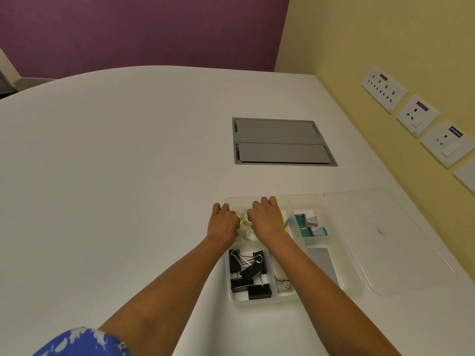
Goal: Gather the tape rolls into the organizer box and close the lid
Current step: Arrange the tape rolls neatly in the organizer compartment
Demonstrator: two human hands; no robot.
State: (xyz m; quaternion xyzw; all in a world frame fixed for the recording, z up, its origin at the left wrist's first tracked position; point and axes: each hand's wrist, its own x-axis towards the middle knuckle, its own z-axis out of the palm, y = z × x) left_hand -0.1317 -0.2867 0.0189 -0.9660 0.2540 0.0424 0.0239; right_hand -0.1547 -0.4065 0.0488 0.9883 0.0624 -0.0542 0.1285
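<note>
A clear plastic organizer box [347,255] lies on the white table, its hinged lid [390,242] swung flat to the right. Both hands are over the box's far left compartment. My left hand [223,222] and my right hand [266,217] curl around small clear tape rolls [244,218] with yellow-green cores, seen between the two hands. Another tape roll [248,235] shows just below them in the same compartment. How each hand grips is mostly hidden by the fingers.
Black binder clips [248,272] fill the near left compartment. Teal correction tapes [309,226], a grey card [322,263] and a white stapler [280,274] occupy other compartments. A grey cable hatch [281,142] is set in the table beyond. Wall sockets [416,115] line the yellow wall.
</note>
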